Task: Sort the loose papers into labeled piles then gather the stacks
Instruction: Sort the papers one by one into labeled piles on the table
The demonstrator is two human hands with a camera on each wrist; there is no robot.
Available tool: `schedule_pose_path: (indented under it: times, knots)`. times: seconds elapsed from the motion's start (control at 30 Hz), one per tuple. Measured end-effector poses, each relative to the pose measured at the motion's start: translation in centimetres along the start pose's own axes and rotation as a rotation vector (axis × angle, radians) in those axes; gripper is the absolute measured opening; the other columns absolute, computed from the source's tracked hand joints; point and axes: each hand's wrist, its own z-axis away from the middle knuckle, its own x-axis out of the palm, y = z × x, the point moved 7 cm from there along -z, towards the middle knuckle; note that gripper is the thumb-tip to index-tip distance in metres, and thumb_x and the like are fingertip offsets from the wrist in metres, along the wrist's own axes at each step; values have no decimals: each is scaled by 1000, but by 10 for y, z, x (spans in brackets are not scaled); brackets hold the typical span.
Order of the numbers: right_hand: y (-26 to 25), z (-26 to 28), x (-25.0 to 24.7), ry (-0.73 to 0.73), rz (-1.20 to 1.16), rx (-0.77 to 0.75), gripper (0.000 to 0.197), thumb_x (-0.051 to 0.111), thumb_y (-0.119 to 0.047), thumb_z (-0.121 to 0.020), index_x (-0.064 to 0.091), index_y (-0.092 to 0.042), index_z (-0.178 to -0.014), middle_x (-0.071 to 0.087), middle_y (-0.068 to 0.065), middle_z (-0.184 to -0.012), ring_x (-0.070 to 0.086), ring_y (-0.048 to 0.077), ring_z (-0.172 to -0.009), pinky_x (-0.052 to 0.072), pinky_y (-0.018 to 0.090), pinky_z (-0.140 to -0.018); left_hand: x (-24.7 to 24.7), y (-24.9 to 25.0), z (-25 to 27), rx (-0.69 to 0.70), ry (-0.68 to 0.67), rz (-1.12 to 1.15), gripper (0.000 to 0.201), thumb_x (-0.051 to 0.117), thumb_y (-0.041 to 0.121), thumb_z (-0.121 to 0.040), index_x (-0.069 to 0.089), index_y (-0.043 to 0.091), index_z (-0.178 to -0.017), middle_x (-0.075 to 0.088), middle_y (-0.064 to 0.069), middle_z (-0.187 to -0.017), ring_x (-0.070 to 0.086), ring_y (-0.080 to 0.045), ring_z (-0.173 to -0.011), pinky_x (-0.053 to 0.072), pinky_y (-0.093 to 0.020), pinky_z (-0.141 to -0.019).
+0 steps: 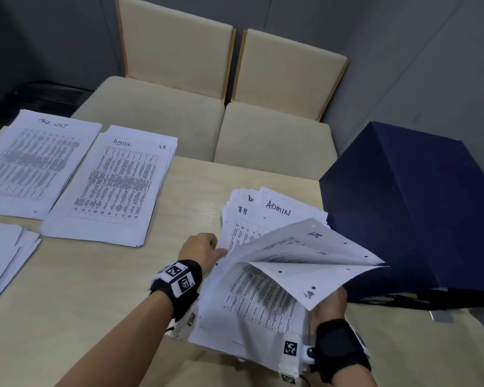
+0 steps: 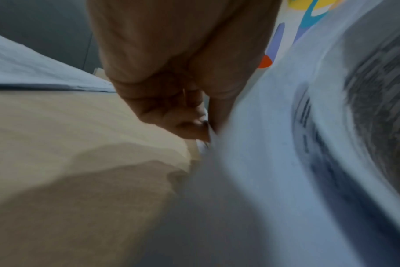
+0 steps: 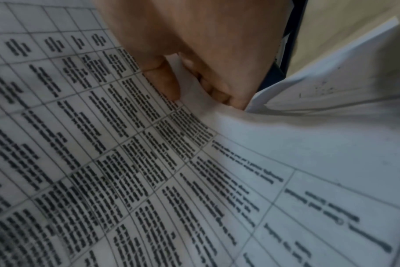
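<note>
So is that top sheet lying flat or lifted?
Lifted: the top sheet curls up off the loose stack, pinched by the right hand.

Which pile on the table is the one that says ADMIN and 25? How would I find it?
Look at the pale wooden table, on its far left side, in front of the cream chairs. Two neat piles lie side by side there; the Admin pile is the right-hand one. Only its top sheet bears a handwritten 25 in the corner.

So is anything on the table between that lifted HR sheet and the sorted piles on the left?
Nothing visible. Bare table lies between the lifted sheet and the ADMIN pile; only the left hand sits at the sheet's near edge.
</note>
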Motion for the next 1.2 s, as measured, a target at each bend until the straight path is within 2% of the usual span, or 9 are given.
schedule_pose_path:
  times: [0.23,0.37,0.47,0.67,0.77,0.83,0.93,1.0,1.2]
  knots:
    - [-12,17,13,-96,96,-62,28,38,22,-84,52,1,-73,60,2,-56,59,12,-56,45,14,-52,-19,10,14,276,16,129,32,64,23,-93,61,31,-63,65,4,-61,57,-17,-59,41,-29,-56]
    - [-12,29,22,-179,108,-92,22,53,10,-89,66,-8,-93,69,-1,-82,63,18,-78,52,24,-61,-18,13,31,232,-265,650,51,48,-19,-85,80,20,-82,77,-2,-87,71,-11,-83,55,-22,-79]
    - [-8,29,21,-170,41,-89,26,55,5,-95,59,-7,-118,65,2,-104,61,22,-96,52,15,-61,-10,4,27,87,-221,657,44,42,-15,-86,78,10,-93,76,2,-100,68,-10,-99,50,-24,-91]
    - [11,24,2,-66,-72,113,21,36,-18,-107,56,-19,-109,69,3,-94,55,25,-88,45,37,-73,9,-14,5,-111,-43,168,22,64,35,-91,65,16,-80,65,2,-77,60,-19,-75,38,-25,-64]
    - [15,23,-8,-29,-189,235,41,29,-35,-107,46,-17,-140,60,11,-130,57,26,-96,43,44,-91,3,-1,8,-29,69,202,12,59,18,-89,68,18,-81,71,1,-81,66,-20,-79,45,-26,-66]
    - [6,24,-8,-38,-255,271,38,33,-36,-106,51,-17,-134,61,12,-120,55,29,-95,47,44,-90,2,15,16,76,-17,439,28,50,1,-87,70,20,-89,74,3,-92,69,-17,-82,48,-27,-74]
    - [-27,30,3,-111,-210,182,28,42,-28,-106,58,-18,-85,57,7,-69,53,20,-61,51,22,-48,0,46,37,203,-280,671,42,50,-4,-74,68,17,-105,72,3,-109,69,-13,-82,45,-20,-70]
    - [-56,37,13,-149,-145,1,36,52,-15,-99,58,-22,-64,51,-1,-57,47,14,-49,42,15,-42,-10,59,47,252,-329,758,57,45,1,-60,63,11,-113,71,-1,-112,64,-15,-80,43,-16,-62]
    - [-131,59,45,-202,178,-396,18,60,0,-92,70,-9,-104,74,7,-104,68,21,-98,55,32,-88,-44,88,62,391,-293,818,57,69,13,-71,57,20,-126,66,2,-124,62,-16,-116,49,-35,-96]
